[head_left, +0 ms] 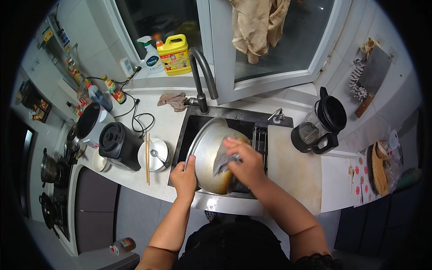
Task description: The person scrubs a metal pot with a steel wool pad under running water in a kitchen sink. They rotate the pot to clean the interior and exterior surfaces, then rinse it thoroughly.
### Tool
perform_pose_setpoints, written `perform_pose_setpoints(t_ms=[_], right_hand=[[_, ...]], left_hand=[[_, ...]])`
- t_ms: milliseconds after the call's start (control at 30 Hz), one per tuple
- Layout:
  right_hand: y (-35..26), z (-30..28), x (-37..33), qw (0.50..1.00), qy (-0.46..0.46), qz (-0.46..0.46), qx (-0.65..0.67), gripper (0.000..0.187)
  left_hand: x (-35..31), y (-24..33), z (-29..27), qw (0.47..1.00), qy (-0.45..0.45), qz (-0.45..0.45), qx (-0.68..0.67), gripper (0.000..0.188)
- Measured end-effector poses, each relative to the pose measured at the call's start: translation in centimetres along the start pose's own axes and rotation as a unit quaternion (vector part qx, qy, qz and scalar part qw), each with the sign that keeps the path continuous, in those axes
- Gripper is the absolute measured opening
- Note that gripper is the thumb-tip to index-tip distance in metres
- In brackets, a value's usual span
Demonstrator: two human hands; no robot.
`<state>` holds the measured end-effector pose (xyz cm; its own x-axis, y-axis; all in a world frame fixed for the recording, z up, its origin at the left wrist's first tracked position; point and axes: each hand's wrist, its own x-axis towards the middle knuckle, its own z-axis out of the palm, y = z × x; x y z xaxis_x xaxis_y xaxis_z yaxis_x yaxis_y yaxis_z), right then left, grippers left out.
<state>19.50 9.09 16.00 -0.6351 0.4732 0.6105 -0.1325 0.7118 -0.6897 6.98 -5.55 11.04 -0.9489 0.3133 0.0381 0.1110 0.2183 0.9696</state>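
Note:
A round silver metal pot point(208, 157) is tipped on its side over the dark sink point(182, 130), its outer wall turned toward the right. Brown stains mark the lower part of that wall. My left hand point(183, 179) is closed around the pot's rim at the near left. Against the outer wall, my right hand point(246, 164) presses a crumpled grey cloth point(221, 161), bunched under the fingers; slight blur hides its exact texture. The dark tap point(204, 74) arches above the pot's far side.
Left of the sink stand a white bowl point(163, 167) with a spoon, chopsticks point(147, 157) and a black appliance point(119, 146). On the right are a cutting board point(294, 166) and a blender jug point(317, 123). A cleaver point(375, 69) hangs on the right wall.

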Motion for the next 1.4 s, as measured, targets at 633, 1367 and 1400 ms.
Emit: perform_pose_setpoints(t_ms=[633, 1367, 1400], right_hand=[[-0.5, 1.8, -0.5, 0.994, 0.071, 0.085, -0.022, 0.022], [1.9, 5.1, -2.0, 0.922, 0.212, 0.279, 0.162, 0.024], [1.1, 5.0, -2.8, 0.920, 0.199, 0.292, 0.169, 0.023]], left_hand=[[-2.2, 4.2, 0.0, 0.968, -0.106, -0.140, -0.176, 0.025], [-4.3, 1.0, 1.5, 0.985, -0.011, -0.038, -0.171, 0.032], [-4.2, 0.8, 1.4, 0.982, -0.016, -0.043, -0.181, 0.032]])
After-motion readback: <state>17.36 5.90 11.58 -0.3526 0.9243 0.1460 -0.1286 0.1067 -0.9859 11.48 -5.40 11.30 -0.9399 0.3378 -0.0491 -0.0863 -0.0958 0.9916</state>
